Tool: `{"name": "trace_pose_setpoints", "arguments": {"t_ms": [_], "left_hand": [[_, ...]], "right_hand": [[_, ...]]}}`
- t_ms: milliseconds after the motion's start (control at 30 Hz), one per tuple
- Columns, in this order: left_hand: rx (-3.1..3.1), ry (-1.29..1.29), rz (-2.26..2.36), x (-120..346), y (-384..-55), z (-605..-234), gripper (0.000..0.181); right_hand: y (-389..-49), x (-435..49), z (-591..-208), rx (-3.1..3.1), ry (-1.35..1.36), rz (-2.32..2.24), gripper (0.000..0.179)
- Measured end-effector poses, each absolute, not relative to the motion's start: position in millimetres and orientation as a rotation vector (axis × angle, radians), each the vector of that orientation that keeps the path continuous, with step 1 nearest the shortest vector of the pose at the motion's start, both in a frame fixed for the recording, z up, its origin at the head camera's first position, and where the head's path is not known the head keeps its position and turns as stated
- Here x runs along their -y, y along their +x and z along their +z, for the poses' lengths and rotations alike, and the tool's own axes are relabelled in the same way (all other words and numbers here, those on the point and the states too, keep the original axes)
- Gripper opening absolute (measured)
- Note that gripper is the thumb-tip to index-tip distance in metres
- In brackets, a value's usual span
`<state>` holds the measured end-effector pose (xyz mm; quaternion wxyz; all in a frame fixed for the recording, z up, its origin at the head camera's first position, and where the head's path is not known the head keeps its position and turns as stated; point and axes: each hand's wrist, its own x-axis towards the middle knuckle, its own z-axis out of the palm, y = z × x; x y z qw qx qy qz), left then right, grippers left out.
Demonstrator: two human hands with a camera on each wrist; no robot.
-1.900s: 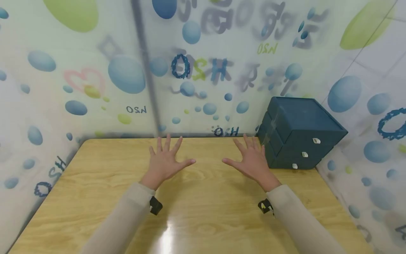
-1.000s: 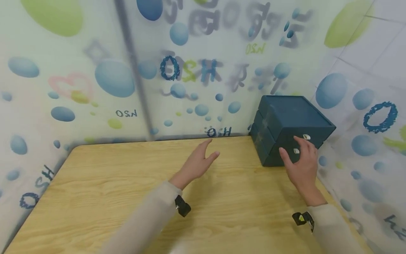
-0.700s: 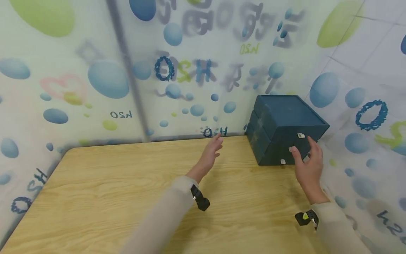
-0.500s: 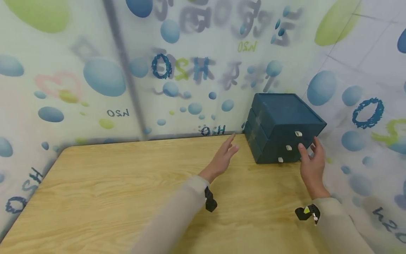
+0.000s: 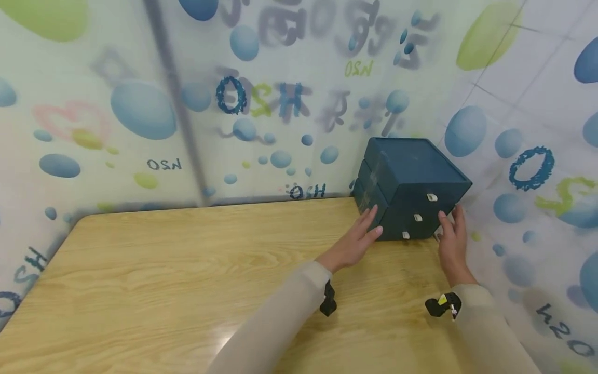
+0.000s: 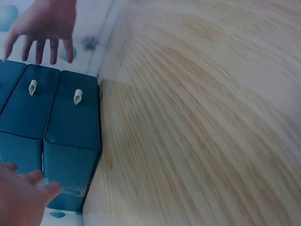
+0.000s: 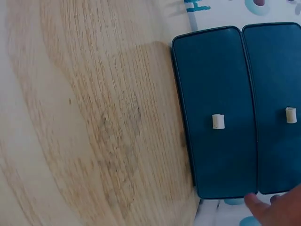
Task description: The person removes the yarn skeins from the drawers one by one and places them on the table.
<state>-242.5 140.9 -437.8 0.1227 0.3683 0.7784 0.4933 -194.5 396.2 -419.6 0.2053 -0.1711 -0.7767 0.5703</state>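
Note:
A dark blue three-drawer box (image 5: 422, 161) with small pale pull tabs stands at the far right of the table. My left hand (image 5: 351, 243) is at the box's left side, fingers extended along it; whether they touch it is unclear. At the front right edge is my right hand (image 5: 452, 244), thumb near the drawer fronts and fingers along the right side. The left wrist view shows both hands on opposite sides of the drawer box (image 6: 70, 122). In the right wrist view, the right thumb (image 7: 258, 207) is by the lower corner of the drawer fronts.
The wood-grain table (image 5: 187, 291) stretches left and forward of the box. A printed curtain-like backdrop (image 5: 280, 62) stands behind the table, and another patterned wall (image 5: 528, 249) rises close at the right. Each wrist wears a small black camera (image 5: 328, 299).
Both hands, earlier spread apart above the table, have moved right to the drawer box, one to each side. The head view has turned to the right.

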Motion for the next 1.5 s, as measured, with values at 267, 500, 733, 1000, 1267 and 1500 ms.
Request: {"name": "trace_pose_setpoints", "arguments": {"t_ms": [267, 500, 733, 1000, 1267, 1500], "left_hand": [[-2.157, 1.021, 1.606, -163, -248, -440, 0.074], [-2.213, 0.991, 1.636, -180, -247, -452, 0.078], [-2.203, 0.967, 1.664, -186, -246, -449, 0.078], [-2.209, 0.936, 1.630, -184, -245, -455, 0.070], [-2.244, 0.938, 1.625, -177, -239, -461, 0.069], [-2.268, 0.901, 1.697, -174, -237, -464, 0.061]], "right_hand": [[-205, -406, -427, 2.174, -0.446, 1.571, 0.071], [-204, -414, -424, 2.204, -0.481, 1.581, 0.070], [-207, -418, -417, 2.168, -0.467, 1.731, 0.069], [-210, -416, -422, 2.127, -0.401, 1.850, 0.071], [-205, -416, -427, 2.210, -0.378, 1.809, 0.072], [-200, -404, -433, 2.073, -0.358, 1.862, 0.071]]}}
